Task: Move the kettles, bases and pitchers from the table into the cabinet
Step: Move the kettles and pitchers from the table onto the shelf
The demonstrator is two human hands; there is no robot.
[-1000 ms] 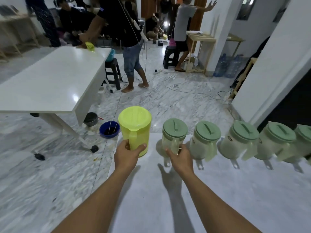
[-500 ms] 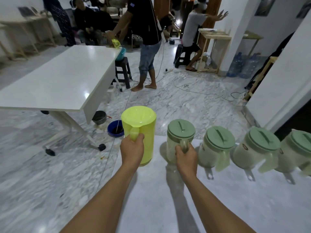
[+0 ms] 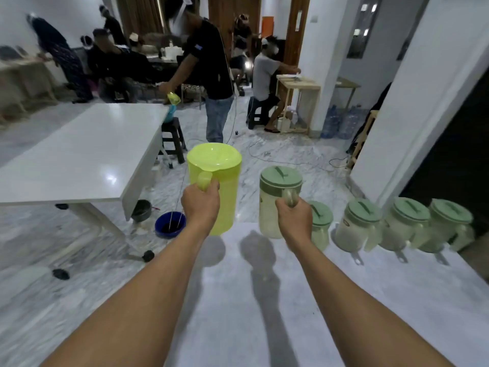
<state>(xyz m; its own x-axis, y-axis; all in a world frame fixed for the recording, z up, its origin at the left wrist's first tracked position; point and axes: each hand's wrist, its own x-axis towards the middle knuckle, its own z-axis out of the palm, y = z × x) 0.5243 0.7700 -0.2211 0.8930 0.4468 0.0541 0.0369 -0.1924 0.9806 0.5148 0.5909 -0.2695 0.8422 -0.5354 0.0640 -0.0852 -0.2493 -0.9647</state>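
My left hand (image 3: 201, 205) grips the handle of a yellow-green pitcher (image 3: 221, 186) and holds it up above the far edge of the white table (image 3: 264, 313). In my right hand (image 3: 293, 221) is the handle of a clear pitcher with a green lid (image 3: 275, 200), also lifted off the table. Their two shadows fall on the tabletop below. Several more green-lidded pitchers (image 3: 360, 223) stand in a row along the table's far right edge, handles toward me.
A second white table (image 3: 79, 160) stands to the left. On the marble floor below it are a blue bowl (image 3: 170, 224) and a dark pot (image 3: 141, 210). A black stool (image 3: 173, 139), cables and several people occupy the room beyond. A white wall (image 3: 412, 115) rises at right.
Both hands closed on the pitcher handles and lifted the yellow and the green-lidded pitcher off the table. My view tilted up toward the room.
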